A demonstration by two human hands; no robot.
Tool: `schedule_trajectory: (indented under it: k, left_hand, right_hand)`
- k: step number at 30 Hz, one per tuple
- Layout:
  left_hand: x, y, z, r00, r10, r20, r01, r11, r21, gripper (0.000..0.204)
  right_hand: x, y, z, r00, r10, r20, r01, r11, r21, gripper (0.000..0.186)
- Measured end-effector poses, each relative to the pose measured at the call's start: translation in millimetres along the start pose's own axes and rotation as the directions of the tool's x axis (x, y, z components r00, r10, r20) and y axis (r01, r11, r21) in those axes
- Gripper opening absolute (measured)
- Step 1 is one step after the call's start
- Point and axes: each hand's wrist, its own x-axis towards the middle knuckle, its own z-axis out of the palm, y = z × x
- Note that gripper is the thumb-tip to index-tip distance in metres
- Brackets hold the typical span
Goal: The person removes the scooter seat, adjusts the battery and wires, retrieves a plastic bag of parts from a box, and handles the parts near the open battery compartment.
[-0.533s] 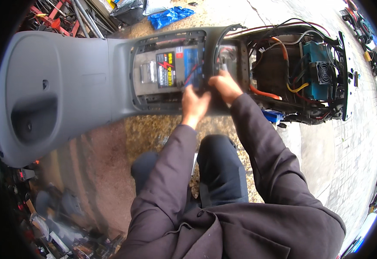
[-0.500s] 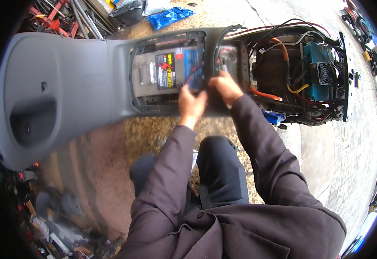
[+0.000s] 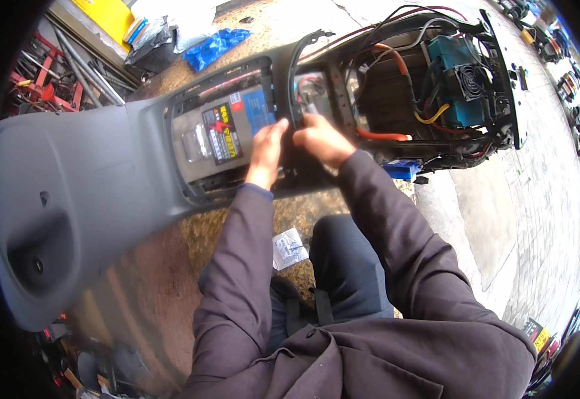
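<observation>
My left hand [image 3: 266, 149] is closed at the black crossbar [image 3: 281, 100] of a long grey plastic body shell [image 3: 84, 166], beside the battery's blue part [image 3: 258, 105]; what its fingertips hold is unclear. Just right of it, my right hand [image 3: 323, 143] grips a small silvery object [image 3: 311, 108], partly hidden, in the narrow opening with thin wires. Beneath the framed opening lies a grey battery case [image 3: 190, 143] with a black, yellow and red label.
The open right section holds a teal fan unit [image 3: 456, 86], orange cables [image 3: 384, 135] and black wiring. A blue part [image 3: 399, 170] hangs below it. Behind are red metal parts [image 3: 44, 86], a blue bag [image 3: 217, 48] and a yellow board [image 3: 107, 20]. A clear packet [image 3: 290, 247] lies by my knee.
The view has turned, so the shell's right end sits higher and its left end lower. My left hand has moved closer to the crossbar, its thumb drawn in.
</observation>
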Motion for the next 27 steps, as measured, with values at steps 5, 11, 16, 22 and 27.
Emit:
schedule_trajectory:
  k: [5,11,16,22,27]
  left_hand:
    - [3,6,11,1.000,0.012,-0.009,-0.012,1.000,-0.017,0.024]
    - [5,1,4,1.000,0.009,0.010,-0.008,0.995,-0.098,0.024]
    - [7,4,-2,0.995,-0.062,0.073,0.074,0.982,-0.171,0.028]
    - [10,-2,-3,0.999,-0.029,-0.019,0.026,0.991,-0.129,0.027]
    - [21,-16,-7,0.992,0.019,-0.128,-0.012,0.998,0.055,0.032]
  right_hand:
    - [6,7,-16,0.914,-0.405,-0.028,0.398,0.909,-0.125,0.018]
    - [21,16,-2,0.930,0.365,0.050,-0.319,0.731,0.603,0.034]
    - [22,14,2,0.928,0.363,0.081,-0.340,0.739,0.581,0.038]
    - [25,13,-12,0.950,0.309,-0.040,-0.292,0.926,0.239,0.041]
    - [28,-10,-44,0.882,-0.232,-0.411,0.075,0.928,-0.364,0.020]
